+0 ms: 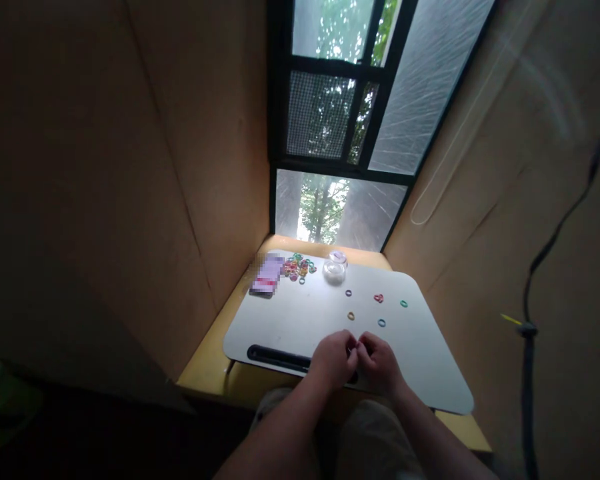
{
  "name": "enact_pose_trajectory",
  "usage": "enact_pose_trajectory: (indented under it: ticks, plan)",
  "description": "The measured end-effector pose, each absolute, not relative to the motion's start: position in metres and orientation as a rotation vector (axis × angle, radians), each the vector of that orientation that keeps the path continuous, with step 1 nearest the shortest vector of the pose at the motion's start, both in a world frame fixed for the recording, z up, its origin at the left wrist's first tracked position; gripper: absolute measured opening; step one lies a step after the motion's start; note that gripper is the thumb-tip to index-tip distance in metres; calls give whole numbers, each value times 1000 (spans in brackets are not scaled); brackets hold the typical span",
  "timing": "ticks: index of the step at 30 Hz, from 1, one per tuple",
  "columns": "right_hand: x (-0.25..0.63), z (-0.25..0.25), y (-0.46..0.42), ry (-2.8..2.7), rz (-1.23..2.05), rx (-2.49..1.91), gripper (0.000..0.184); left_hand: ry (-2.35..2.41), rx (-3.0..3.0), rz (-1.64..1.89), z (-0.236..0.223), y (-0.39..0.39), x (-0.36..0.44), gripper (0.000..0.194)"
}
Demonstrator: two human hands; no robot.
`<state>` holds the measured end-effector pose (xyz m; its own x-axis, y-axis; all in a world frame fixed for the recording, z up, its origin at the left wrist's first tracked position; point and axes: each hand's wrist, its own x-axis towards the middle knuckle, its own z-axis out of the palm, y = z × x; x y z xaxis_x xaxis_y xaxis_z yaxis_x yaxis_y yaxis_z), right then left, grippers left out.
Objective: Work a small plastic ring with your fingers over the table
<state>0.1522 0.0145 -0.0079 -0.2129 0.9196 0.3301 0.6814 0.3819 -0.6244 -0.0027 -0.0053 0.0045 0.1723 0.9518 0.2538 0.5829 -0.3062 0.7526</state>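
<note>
My left hand (334, 358) and my right hand (379, 360) meet above the front edge of a white lap table (290, 317). The fingers of both are curled, with the fingertips pinched together; whatever lies between them is too small and hidden to make out. Just beyond my hands lie small coloured rings: a yellow ring (351, 316), a blue ring (382, 323) and a purple ring (349, 293). Farther right are a little cluster of red rings (379, 299) and a green ring (404, 303).
A pile of mixed coloured rings (300, 267) sits at the back left, beside a phone (267, 275). A clear round container (335, 271) stands near the back edge. The black slot (277, 357) runs along the table's front. Walls and a window (325, 207) enclose the space; a dark cable (529, 373) hangs at right.
</note>
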Motion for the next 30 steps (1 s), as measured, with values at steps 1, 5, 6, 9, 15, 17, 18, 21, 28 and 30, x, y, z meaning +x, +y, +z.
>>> enact_pose_trajectory:
  ticks: [1, 5, 6, 9, 15, 17, 18, 21, 28, 30]
  plan:
    - [152, -8, 15, -1979, 462, -1367, 22, 1456, 1960, 989, 4, -4, -3, 11]
    - [153, -7, 17, -1996, 518, -1335, 22, 1482, 1947, 989, 2, -1, -2, 10]
    - [153, -6, 17, -1997, 527, -1327, 21, 1484, 1943, 989, 2, -1, -2, 10]
    - [154, -5, 16, -1997, 531, -1310, 20, 1501, 1930, 992, 3, -2, -2, 11]
    - [155, -8, 17, -1986, 507, -1283, 20, 1490, 1939, 1004, 8, -5, 0, 9]
    - [155, -9, 17, -1982, 486, -1277, 20, 1499, 1938, 1003, 9, -5, 1, 10]
    - [155, -8, 16, -1981, 475, -1278, 19, 1505, 1940, 1000, 10, -5, 2, 10]
    - [154, -6, 14, -1975, 450, -1296, 18, 1514, 1955, 990, 10, -5, 3, 9]
    - [154, -3, 12, -1940, 457, -1309, 14, 1506, 1981, 972, 9, -6, 5, 8]
    - [154, -4, 12, -1937, 458, -1308, 14, 1516, 1991, 960, 10, -6, 6, 7]
